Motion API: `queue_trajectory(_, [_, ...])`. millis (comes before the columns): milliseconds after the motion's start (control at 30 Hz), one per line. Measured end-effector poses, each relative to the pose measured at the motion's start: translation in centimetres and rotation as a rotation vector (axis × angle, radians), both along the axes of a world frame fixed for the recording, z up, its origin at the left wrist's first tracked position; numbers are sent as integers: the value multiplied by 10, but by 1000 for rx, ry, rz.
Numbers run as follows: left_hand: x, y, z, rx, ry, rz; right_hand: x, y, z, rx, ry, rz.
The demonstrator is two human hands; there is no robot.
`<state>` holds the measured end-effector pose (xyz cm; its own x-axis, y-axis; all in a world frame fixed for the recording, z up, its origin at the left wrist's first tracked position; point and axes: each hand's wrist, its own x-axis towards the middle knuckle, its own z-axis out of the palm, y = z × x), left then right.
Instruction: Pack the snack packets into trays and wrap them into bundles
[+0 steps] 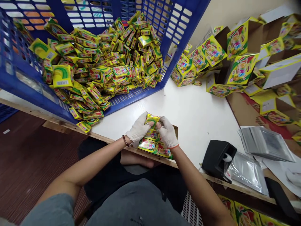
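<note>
My left hand (139,128) and my right hand (168,132), both in white knit gloves with bare thumbs, close on a small yellow-green candy pack (152,118) from either side. The thumbs rest on its near face. Just below, an open carton (175,131) sits at the table's near edge, its brown inner side showing at the right. Printed yellow candy packs (147,145) are lined up in it, partly covered by my hands. Whether the held pack touches those below, I cannot tell.
A blue plastic crate (131,102) lies open toward me at the left, heaped with loose candy packs (105,69), some spilling over the table edge. Open yellow cartons (242,70) pile up at the right. Nearer are a black tape dispenser (217,160) and clear plastic sleeves (249,171).
</note>
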<state>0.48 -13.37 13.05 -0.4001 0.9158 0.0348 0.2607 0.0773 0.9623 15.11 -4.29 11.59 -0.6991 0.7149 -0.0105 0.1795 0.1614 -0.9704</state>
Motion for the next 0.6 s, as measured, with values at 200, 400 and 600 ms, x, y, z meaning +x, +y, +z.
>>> queue_trajectory(200, [17, 13, 7, 226, -728, -53, 11, 8, 8, -425, 187, 28])
queue_trajectory(400, [8, 13, 4, 172, -675, -251, 20, 6, 9, -1026, 318, 224])
queue_trajectory(600, [-4, 2, -23, 24, 70, 156, 25, 25, -7, -402, 107, -281])
